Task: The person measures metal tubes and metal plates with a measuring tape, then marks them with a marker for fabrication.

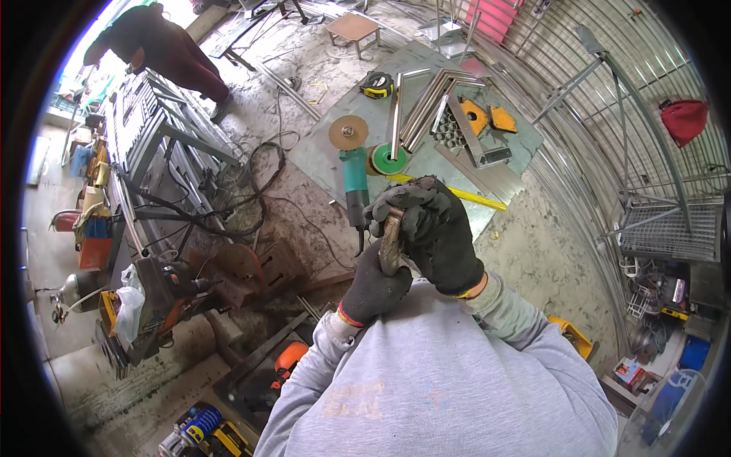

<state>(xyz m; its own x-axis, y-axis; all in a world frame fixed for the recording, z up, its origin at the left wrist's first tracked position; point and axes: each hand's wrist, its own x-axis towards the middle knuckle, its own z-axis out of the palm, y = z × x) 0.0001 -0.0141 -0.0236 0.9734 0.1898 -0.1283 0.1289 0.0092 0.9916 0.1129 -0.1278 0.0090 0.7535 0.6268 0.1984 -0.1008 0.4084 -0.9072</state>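
In black work gloves, both my hands meet in front of my chest. My left hand (373,286) is closed round the lower part of a worn brown bar-like piece (391,242), whose exact kind I cannot make out. Over its upper end curl the fingers of my right hand (435,232). Just beyond them, a teal angle grinder (355,177) lies with a brown disc (348,132) at its head. A green disc (389,159) is beside it, and a yellow strip (472,198) runs off to the right.
A metal sheet (324,145) carries a tape measure (377,84), square tubes (434,107), orange-yellow plates (474,116) and short tube pieces (449,134). A rusty cut-off machine (240,266) stands left. Cables (263,179) cross the floor. Another person (164,49) bends at the upper left.
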